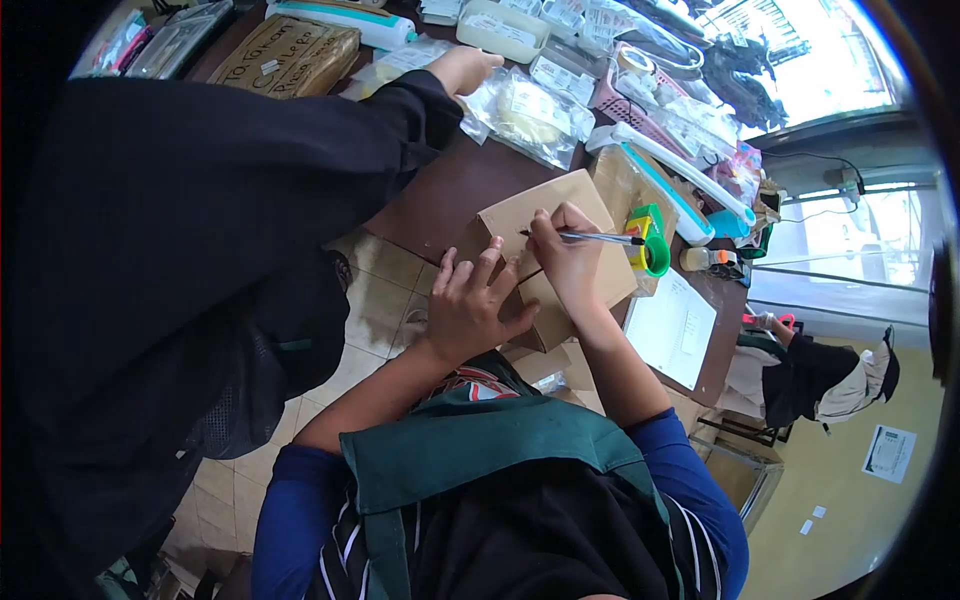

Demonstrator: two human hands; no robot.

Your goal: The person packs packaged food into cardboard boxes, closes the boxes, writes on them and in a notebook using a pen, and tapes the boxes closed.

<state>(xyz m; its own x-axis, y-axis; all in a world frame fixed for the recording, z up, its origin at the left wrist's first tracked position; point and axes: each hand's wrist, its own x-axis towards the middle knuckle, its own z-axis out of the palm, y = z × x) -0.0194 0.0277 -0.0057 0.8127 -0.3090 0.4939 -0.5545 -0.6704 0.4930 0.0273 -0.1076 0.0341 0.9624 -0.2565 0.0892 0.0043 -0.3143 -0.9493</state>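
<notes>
A closed brown cardboard box (570, 310) stands at the table's near edge in front of me. My right hand (570, 258) is closed around a pen (605, 238), its tip at the top of the box. Spread fingers of my left hand (472, 308) rest against the box's left side, holding nothing. Just right of the box sits a tape roll in a green and yellow dispenser (650, 240).
A person in dark sleeves stands at my left, one hand (465, 70) over plastic-bagged items (530, 112). Around lie a handwritten parcel (290, 55), a pink basket (640, 95), a white paper sheet (670, 330) and a bottle (705, 260). Another person (820, 375) is at far right.
</notes>
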